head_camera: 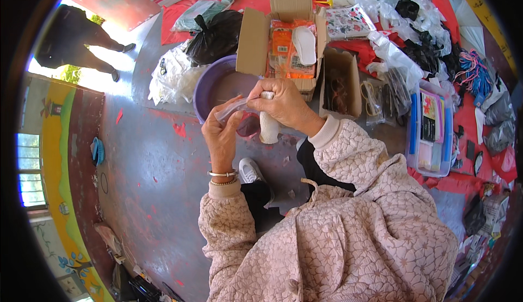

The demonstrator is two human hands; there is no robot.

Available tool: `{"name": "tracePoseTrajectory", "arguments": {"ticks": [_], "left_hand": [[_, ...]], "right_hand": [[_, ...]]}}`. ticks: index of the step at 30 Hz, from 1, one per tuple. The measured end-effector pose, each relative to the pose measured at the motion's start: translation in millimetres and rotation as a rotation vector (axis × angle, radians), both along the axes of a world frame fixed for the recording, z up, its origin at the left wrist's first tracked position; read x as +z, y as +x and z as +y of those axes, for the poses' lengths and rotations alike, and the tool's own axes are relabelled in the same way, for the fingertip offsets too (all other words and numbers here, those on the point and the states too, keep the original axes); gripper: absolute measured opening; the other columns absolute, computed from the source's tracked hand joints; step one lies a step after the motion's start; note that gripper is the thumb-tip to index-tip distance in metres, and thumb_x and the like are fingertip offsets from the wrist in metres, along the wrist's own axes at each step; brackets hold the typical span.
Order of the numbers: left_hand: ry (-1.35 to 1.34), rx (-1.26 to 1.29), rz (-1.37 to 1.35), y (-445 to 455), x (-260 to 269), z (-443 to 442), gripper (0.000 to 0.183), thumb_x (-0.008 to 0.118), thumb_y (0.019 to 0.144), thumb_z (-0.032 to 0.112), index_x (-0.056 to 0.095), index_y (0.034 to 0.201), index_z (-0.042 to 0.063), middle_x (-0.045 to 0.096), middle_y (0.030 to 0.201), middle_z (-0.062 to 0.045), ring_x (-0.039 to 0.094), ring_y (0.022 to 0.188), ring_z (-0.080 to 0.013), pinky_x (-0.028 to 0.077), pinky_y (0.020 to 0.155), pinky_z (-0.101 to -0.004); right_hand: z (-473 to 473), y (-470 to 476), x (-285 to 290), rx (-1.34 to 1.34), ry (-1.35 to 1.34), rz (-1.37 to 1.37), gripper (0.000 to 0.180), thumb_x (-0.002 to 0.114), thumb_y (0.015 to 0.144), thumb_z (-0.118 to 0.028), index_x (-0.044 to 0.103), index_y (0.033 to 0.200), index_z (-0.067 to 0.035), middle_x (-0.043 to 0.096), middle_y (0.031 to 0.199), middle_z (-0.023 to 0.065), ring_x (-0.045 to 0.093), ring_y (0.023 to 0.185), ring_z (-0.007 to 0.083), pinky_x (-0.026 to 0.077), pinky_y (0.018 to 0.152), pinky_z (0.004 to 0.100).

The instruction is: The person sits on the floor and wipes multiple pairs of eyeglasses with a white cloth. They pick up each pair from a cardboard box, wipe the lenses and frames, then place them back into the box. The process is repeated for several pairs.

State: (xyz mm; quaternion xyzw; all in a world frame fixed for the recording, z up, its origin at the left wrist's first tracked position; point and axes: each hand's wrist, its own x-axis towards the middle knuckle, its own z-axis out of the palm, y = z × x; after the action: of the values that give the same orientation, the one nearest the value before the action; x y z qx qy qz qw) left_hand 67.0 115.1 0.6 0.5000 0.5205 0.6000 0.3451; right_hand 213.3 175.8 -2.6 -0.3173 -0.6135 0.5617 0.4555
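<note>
My left hand (222,132) pinches one end of a clear plastic sleeve (233,109). My right hand (286,102) grips the other end, along with a rolled white item (269,128) that hangs below the fingers. Its material is hard to tell. Just under the sleeve, between the hands, shows a round, see-through pink item (248,125), perhaps a sunglasses lens; what supports it is hidden. Behind the hands stands a purple basin (203,93). An open cardboard box (251,42) beside it holds orange packets (282,42) and a white insole (304,45).
A smaller cardboard box (347,69) holds glasses. Bagged glasses (372,101) lie beside it, near a clear plastic bin (444,155). Black (222,34) and white plastic bags (173,73) sit left of the boxes. Another person (67,36) stands in the doorway.
</note>
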Motion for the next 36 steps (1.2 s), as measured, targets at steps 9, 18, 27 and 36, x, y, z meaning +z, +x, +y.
{"name": "tracePoseTrajectory", "arguments": {"ticks": [9,18,27,36], "left_hand": [[0.061,0.132,0.083,-9,-6,-4,0.006,0.059,0.082,0.002,0.061,0.084,-0.003,0.065,0.086,-0.008,0.054,0.072,-0.0057,0.044,0.064,-0.0192],[0.107,0.182,0.217,-13,-10,-10,0.010,0.056,0.084,0.006,0.060,0.079,-0.002,0.061,0.074,-0.005,0.054,0.067,-0.0082,0.044,0.061,-0.0210],[0.122,0.167,0.253,-11,-9,-6,0.009,0.055,0.085,0.005,0.058,0.081,-0.003,0.062,0.079,-0.008,0.058,0.070,-0.0105,0.049,0.065,-0.0230],[0.085,0.125,0.125,1,-7,-1,0.013,0.054,0.086,0.008,0.057,0.080,-0.003,0.061,0.078,-0.009,0.057,0.070,-0.0118,0.048,0.066,-0.0243]], "right_hand": [[-2,-3,-4,-0.024,0.011,0.025,0.005,0.065,0.073,-0.006,0.061,0.073,-0.002,0.060,0.067,0.0014,0.055,0.063,0.0067,0.044,0.059,0.0230],[3,-7,-10,0.064,-0.057,0.107,0.012,0.064,0.068,-0.008,0.062,0.076,0.001,0.061,0.071,0.0054,0.058,0.069,0.0112,0.046,0.066,0.0254],[-6,7,-3,0.054,0.046,0.054,0.016,0.065,0.069,-0.016,0.065,0.075,-0.001,0.062,0.064,0.0097,0.059,0.059,0.0149,0.046,0.061,0.0270],[-4,-3,-12,-0.218,0.236,-0.079,0.024,0.068,0.067,-0.019,0.063,0.081,-0.001,0.062,0.071,0.0105,0.060,0.067,0.0160,0.046,0.060,0.0297]]}}
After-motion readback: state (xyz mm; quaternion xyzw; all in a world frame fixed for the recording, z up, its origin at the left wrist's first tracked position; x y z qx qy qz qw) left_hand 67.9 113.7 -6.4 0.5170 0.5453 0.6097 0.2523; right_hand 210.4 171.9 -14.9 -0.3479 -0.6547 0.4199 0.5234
